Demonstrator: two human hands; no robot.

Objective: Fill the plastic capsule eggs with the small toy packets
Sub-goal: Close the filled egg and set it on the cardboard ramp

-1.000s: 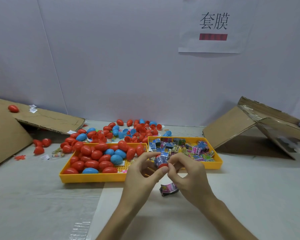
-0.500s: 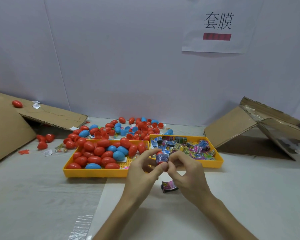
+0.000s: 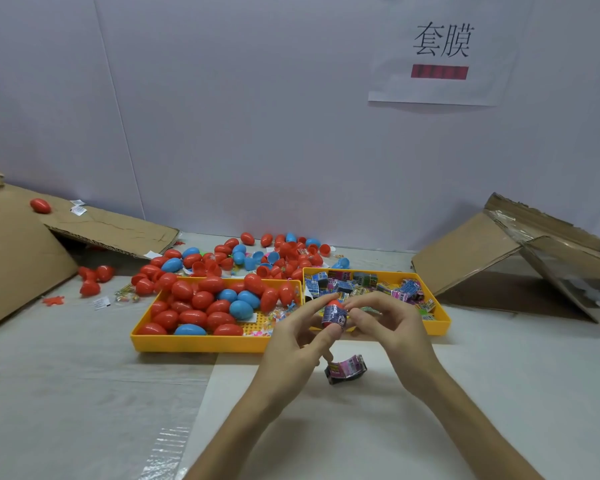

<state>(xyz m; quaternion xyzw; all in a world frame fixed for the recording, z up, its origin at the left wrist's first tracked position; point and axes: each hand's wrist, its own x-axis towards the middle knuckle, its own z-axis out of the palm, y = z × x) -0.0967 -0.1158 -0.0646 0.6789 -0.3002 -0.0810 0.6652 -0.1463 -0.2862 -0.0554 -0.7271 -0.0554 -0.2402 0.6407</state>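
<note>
A red capsule egg is held up between the two hands, above the middle of the surface and in front of the gap between two yellow trays. A printed band is wrapped round the egg's middle, and only its red tip and base are left showing. The egg is pinched by the left hand between thumb and forefinger, with the other fingers spread loosely upward. The right hand is curled against the egg's right side, with thumb and fingertips laid on the band.

A loose packet with pink and black print lies on the surface just below the hands, nearer the front edge.

The left tray is filled with red and blue eggs, and some small bright bits are seen on its gridded floor at the right end. The right tray, set just beside it, is filled with small toy packets.

A scattered pile of eggs, some of them open halves, is spread behind the trays toward the far edge. A few more red eggs lie toward the left edge, beside a folded cardboard sheet. More cardboard is propped near the right edge. A paper sign with two printed characters is fixed to the wall behind the far edge.
</note>
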